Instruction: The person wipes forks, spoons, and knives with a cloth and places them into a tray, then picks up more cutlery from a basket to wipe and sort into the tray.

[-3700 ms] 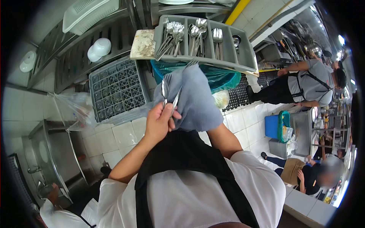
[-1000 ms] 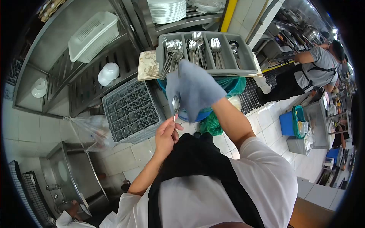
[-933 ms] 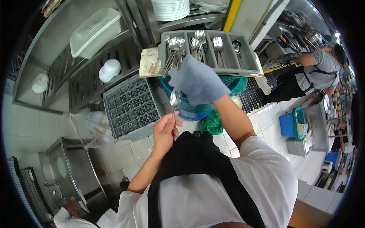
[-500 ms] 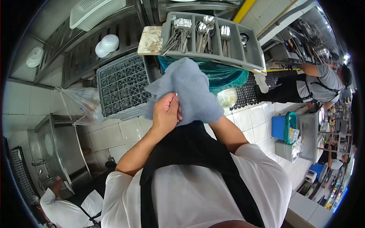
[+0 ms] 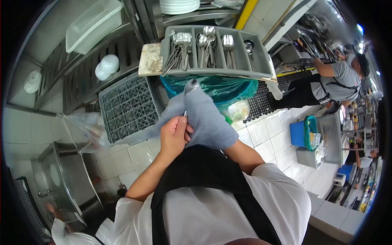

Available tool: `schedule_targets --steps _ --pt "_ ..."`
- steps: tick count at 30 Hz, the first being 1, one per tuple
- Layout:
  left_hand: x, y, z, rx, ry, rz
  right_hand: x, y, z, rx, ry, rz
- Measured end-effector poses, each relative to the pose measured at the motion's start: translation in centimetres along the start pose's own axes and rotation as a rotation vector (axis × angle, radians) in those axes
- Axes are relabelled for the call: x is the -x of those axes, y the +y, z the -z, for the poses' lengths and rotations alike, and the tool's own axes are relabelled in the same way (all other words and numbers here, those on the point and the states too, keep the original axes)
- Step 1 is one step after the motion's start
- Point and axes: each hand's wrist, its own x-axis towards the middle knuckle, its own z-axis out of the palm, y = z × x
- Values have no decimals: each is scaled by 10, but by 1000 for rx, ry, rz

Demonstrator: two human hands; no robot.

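Observation:
My left hand (image 5: 174, 134) is closed on a thin metal handle in front of the apron. A shiny rounded end, apparently the bowl of this spoon (image 5: 192, 84), pokes out of the top of a blue-grey cloth (image 5: 206, 118). The cloth wraps the middle of the spoon and hangs to both sides. My right hand is covered by the cloth, which it grips from beneath; only the wrist and forearm (image 5: 245, 154) show. Beyond the cloth, a grey cutlery tray (image 5: 263, 67) holds forks (image 5: 181, 43), spoons (image 5: 207, 45) and more cutlery in separate compartments.
Below the tray is a bin lined with a green bag (image 5: 241, 87). A grey glass rack (image 5: 128, 106) stands at left, near white bowls (image 5: 109, 64) on a shelf. A co-worker (image 5: 332, 83) stands at right, another (image 5: 61, 228) by the sink (image 5: 67, 175) at lower left.
The spoon's end has come into sight at the top of the cloth, which is now gathered more narrowly around it. The view has tilted up, showing stacked plates behind the tray.

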Motion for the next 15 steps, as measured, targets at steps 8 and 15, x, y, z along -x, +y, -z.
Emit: schedule_targets --steps 8,15 --pt "6 -19 -3 106 -112 37 -19 -55 52 7 -391 -520" --pt "-14 -7 0 130 -78 4 -27 47 42 142 -319 118"
